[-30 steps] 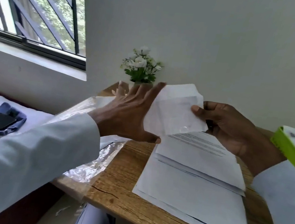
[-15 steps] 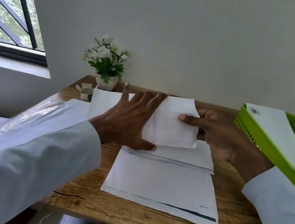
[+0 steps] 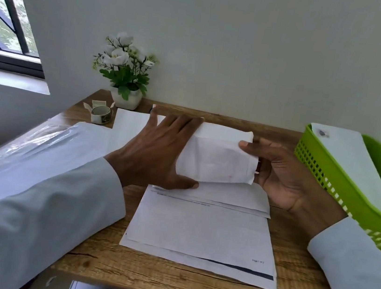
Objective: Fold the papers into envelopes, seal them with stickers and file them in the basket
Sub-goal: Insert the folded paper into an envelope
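Observation:
A folded white paper envelope (image 3: 217, 156) is held upright above the desk between both hands. My left hand (image 3: 156, 154) lies flat against its left side with fingers spread, thumb under its lower edge. My right hand (image 3: 278, 174) grips its right end, thumb on the front. Below it lies a stack of printed papers (image 3: 199, 233) on the wooden desk (image 3: 164, 285). A green basket (image 3: 349, 191) at the right holds a white envelope (image 3: 353, 164) with a small sticker. A sticker roll (image 3: 100, 113) sits at the desk's back left.
A small white pot of white flowers (image 3: 126, 74) stands against the wall at the back. A white sheet (image 3: 128, 123) lies behind my left hand. Clear plastic wrap (image 3: 25, 143) drapes over the desk's left edge. A window is at the far left.
The view has swung right and down, bringing the basket and sticker roll into sight. Both hands have lowered the folded paper closer to the stack, still gripping it the same way.

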`<action>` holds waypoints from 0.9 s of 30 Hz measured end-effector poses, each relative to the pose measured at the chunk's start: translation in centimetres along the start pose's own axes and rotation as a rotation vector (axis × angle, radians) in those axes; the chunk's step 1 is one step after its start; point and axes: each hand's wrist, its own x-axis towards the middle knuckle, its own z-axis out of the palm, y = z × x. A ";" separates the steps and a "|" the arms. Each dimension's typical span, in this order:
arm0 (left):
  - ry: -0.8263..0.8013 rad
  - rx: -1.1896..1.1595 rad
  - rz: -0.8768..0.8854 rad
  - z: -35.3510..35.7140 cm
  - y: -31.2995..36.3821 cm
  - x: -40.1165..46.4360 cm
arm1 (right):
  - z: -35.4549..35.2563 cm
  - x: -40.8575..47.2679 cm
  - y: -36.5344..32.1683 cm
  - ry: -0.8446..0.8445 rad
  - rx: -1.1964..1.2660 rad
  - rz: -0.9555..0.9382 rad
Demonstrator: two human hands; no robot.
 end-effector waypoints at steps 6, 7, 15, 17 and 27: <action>0.014 0.017 0.007 -0.1 -1.3 -0.5 | 0.3 0.1 -0.5 0.079 -0.019 -0.066; 0.012 0.010 0.009 -0.1 -1.4 -0.5 | 0.3 0.1 -0.5 0.082 -0.014 -0.075; -0.019 -0.006 0.056 0.2 -1.7 -0.3 | 1.1 -0.4 0.5 -0.047 -0.126 -0.052; -0.024 -0.048 0.060 0.1 -2.0 -0.5 | 1.0 -0.1 0.2 0.000 -0.078 -0.081; -0.023 -0.113 0.128 -0.5 -4.2 -1.4 | -0.9 1.3 1.8 0.026 -1.254 -0.191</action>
